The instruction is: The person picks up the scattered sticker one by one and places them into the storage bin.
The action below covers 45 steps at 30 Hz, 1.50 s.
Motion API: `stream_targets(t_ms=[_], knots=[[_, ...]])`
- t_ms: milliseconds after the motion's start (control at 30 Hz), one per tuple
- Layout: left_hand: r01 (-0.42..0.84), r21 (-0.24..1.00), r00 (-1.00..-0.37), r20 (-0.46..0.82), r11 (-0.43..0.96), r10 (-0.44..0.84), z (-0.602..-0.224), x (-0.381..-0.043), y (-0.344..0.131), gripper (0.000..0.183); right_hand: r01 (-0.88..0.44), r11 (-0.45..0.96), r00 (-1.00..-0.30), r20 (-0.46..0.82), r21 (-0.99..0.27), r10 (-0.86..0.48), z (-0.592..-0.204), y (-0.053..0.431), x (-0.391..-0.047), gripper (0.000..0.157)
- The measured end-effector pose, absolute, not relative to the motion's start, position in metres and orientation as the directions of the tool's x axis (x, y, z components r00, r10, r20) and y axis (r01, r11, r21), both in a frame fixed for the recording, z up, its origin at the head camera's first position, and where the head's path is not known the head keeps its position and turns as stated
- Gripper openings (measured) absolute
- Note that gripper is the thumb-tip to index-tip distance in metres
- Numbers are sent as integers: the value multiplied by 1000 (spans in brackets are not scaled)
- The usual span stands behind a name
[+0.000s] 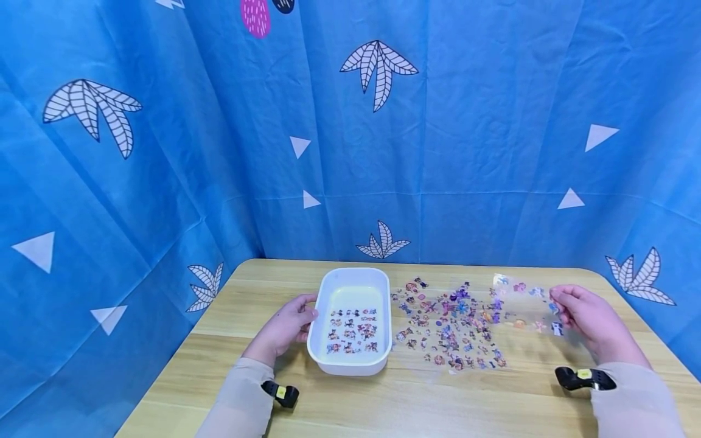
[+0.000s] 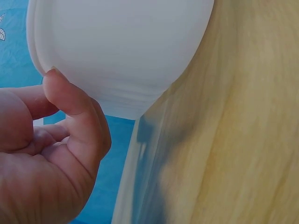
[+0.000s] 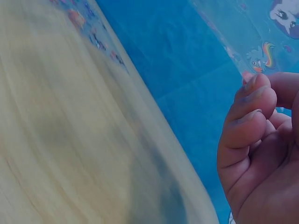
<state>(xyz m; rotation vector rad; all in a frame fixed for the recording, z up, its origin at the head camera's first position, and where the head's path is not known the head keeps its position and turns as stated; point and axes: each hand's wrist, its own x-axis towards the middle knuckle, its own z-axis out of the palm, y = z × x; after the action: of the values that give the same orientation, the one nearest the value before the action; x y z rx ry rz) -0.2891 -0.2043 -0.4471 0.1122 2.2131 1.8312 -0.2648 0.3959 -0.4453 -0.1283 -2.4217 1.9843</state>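
A white plastic tub (image 1: 350,368) stands left of the table's middle. My left hand (image 1: 287,325) holds its left rim, with the thumb at the edge; in the left wrist view a bent finger meets the rim of the tub (image 2: 121,51). Inside lies a clear sticker sheet with rows of small cartoon figures (image 1: 353,330). On the right, my right hand (image 1: 588,313) pinches the edge of another clear sticker sheet (image 1: 520,307). Pony pictures show on this sheet (image 3: 261,28) in the right wrist view. It is raised off the table.
Several clear sticker sheets (image 1: 449,331) lie overlapping on the wooden table (image 1: 438,407), between the tub and my right hand. A blue patterned curtain (image 1: 471,152) hangs behind and along the sides. Black straps (image 1: 585,378) sit on both wrists.
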Motion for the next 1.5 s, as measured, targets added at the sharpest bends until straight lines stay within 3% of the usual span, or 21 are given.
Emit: stream_targets(t_ms=[300, 533, 767, 1033, 1500], knots=[[-107, 972, -962, -154, 210, 224, -446, -290, -204, 50, 7, 194, -1000, -3, -981, 21, -436, 381, -267, 21], [-98, 974, -961, -146, 203, 236, -450, -293, -202, 50, -65, 285, -998, 59, -956, -32, -429, 367, -271, 29], [-103, 973, -964, -149, 207, 222, -452, -291, -203, 50, -79, 226, -995, 62, -971, -82, -433, 349, -277, 27], [-114, 974, -966, -155, 196, 209, -452, -292, -204, 51, -69, 208, -993, 47, -976, -107, -427, 324, -285, 35], [-114, 972, -966, -157, 206, 207, -450, -290, -205, 50, -87, 170, -990, 66, -982, -122, -419, 288, -296, 30]])
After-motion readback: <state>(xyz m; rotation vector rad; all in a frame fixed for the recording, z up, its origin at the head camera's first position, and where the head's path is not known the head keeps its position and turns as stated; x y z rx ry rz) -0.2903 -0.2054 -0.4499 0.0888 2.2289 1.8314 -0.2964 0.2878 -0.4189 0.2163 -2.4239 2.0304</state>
